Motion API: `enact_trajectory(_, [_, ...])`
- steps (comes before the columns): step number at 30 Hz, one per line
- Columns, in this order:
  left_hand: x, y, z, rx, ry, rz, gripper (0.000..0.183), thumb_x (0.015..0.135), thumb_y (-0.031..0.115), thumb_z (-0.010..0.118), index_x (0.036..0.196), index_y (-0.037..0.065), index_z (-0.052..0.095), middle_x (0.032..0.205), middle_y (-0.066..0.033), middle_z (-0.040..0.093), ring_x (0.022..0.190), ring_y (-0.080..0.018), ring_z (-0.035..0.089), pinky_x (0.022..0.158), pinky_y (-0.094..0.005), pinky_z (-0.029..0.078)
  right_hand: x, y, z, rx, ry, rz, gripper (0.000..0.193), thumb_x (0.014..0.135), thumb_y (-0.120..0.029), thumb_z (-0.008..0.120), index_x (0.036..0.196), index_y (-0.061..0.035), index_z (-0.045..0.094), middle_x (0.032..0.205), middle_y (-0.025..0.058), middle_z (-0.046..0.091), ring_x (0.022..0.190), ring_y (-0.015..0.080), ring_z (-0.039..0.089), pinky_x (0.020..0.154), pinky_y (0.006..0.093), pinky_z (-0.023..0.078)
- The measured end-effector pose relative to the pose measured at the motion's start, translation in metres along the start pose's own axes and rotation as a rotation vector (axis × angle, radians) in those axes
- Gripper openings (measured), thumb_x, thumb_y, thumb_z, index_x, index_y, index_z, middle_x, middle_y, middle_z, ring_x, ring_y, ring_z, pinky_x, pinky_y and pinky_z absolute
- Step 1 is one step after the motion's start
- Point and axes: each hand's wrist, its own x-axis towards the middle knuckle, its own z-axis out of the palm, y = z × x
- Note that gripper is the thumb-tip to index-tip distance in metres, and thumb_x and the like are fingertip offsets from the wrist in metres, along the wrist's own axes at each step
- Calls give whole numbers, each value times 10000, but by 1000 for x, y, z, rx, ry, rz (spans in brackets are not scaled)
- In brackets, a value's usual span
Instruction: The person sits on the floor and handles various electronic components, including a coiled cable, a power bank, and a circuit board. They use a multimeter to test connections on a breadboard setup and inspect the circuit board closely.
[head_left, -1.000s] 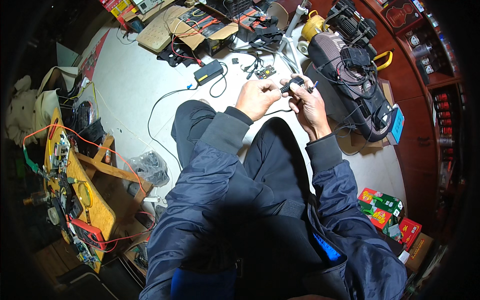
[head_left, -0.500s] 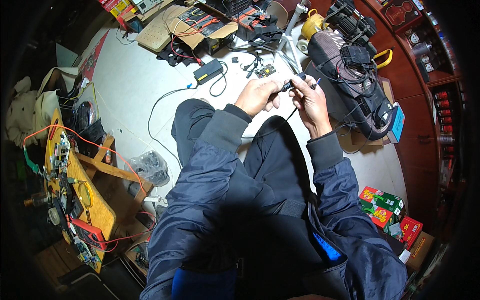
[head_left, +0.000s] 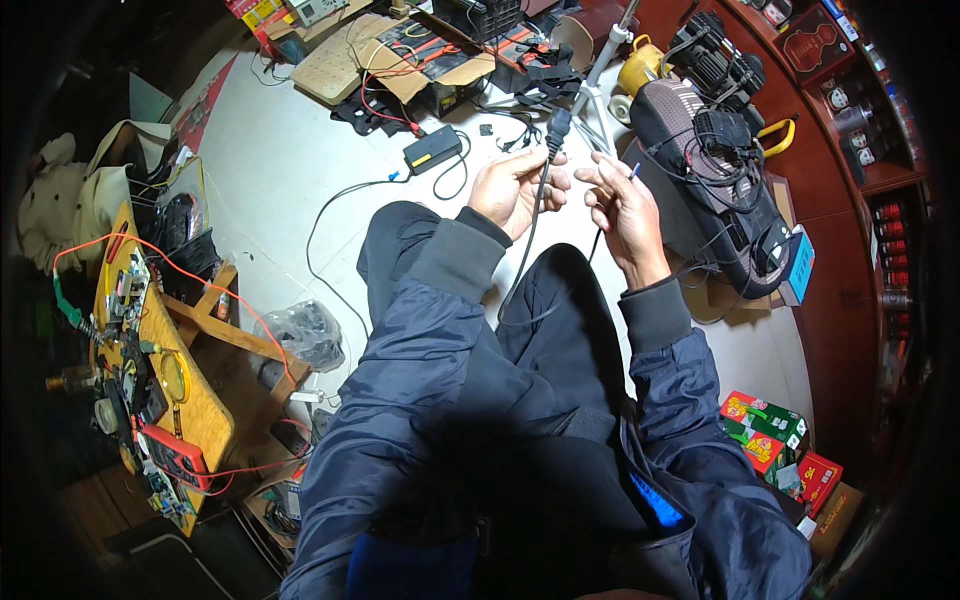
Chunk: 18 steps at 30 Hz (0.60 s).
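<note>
The hands have parted: the left hand (head_left: 515,190) now grips the black cable (head_left: 532,225) alone, while the right hand (head_left: 622,208), beside it, seems to pinch a thin wire end.

Bright centre, dark warped fisheye rim

Two hands are working here, the left hand (head_left: 515,190) and the right hand (head_left: 622,205), sharing one black cable (head_left: 540,190). One black power adapter (head_left: 432,150) is lying on the floor, one crumpled plastic bag (head_left: 305,332), one yellow wooden board (head_left: 170,390), one yellow mug (head_left: 640,68), and two colourful boxes (head_left: 765,430) are sitting nearby.
</note>
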Motion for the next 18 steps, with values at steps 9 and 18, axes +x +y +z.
enact_trajectory(9, [-2,4,1,-88,70,62,370,1084,237,390,1215,-68,554,1066,-257,722,954,-346,741,850,-438,601,-11,-10,6,-80,-60,-53,581,948,-102,659,1432,98,408,1058,114,734,777,107,635,544,177,392])
enact_trajectory(18, [-8,9,9,-80,-4,175,301,1101,228,415,1232,-17,530,1229,-264,674,1108,-361,701,960,-464,580,-9,-9,-15,-247,39,-72,792,940,-119,660,1542,115,202,1068,141,735,810,161,662,647,233,469])
